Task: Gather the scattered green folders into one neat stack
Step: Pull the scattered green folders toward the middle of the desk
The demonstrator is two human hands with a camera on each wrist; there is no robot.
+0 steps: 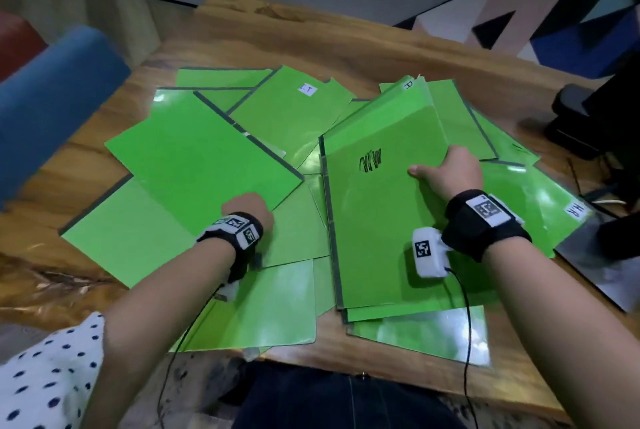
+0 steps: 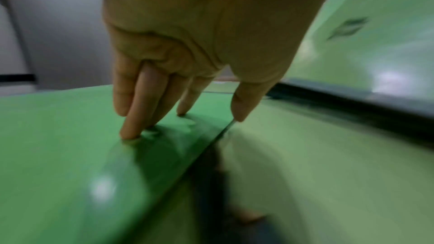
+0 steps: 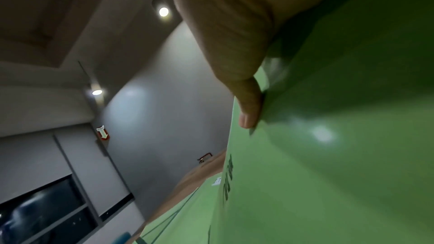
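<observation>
Several green folders [image 1: 294, 106] lie scattered and overlapping on a wooden table [image 1: 311, 37]. My right hand [image 1: 446, 172] grips the right edge of a folder with a black scribble [image 1: 374, 220]: the thumb [image 3: 249, 110] lies on its face and the fingers are hidden beneath. That folder [image 3: 328, 155] tilts up above a small pile at the right. My left hand [image 1: 251, 208] is at the near corner of a large folder [image 1: 194, 158] on the left. Its fingers [image 2: 131, 133] press straight down on that folder [image 2: 58, 146], with the thumb [image 2: 239, 112] at its dark edge.
A blue padded seat [image 1: 52, 99] stands past the table's left edge. Dark equipment [image 1: 575, 117] and a grey sheet [image 1: 609, 276] sit at the right. Some folders carry white labels [image 1: 307, 89]. Cables [image 1: 465, 324] run from the wrist cameras over the near folders.
</observation>
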